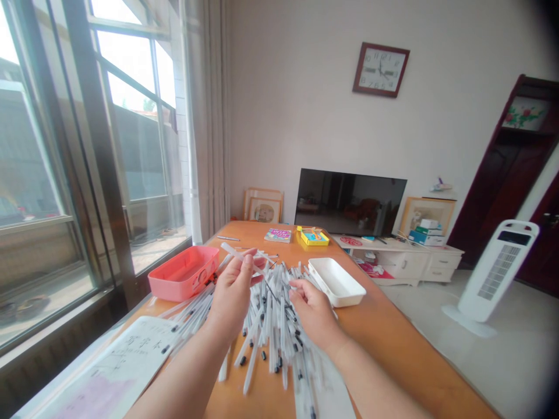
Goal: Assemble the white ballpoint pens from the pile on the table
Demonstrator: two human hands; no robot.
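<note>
White plastic, lots of it: a pile of pens (271, 326) lies loose across the middle of the orange worktop (393, 343), barrels crossing every way, dark tips showing.

My left hand (231, 297) is raised above the near-left edge of the pile. Its grip is closed, thumb and fingers pinched on one pen (232, 252) low on the barrel, with the rest of the pen sticking up and away to the left.

My right hand (312, 311) sits palm down on the right side of the pile with the fingers curled into the pens. I cannot tell if that grip has hold of anything, because the fingertips are hidden.

Handling, my read:
- Each pen is light, stiff and thin.
- The barrels look smooth, so likely slippery.
- They roll easily, and in a heap they slide over each other.
- A mid-barrel pinch between thumb and two fingers looks safest; an end hold would let the pen swing.

A pink box (183, 273) stands just left of the pile and a white tray (336, 282) just right of it, both open-topped. A paper sheet (131, 355) lies at the near left with some pens resting on it.
</note>
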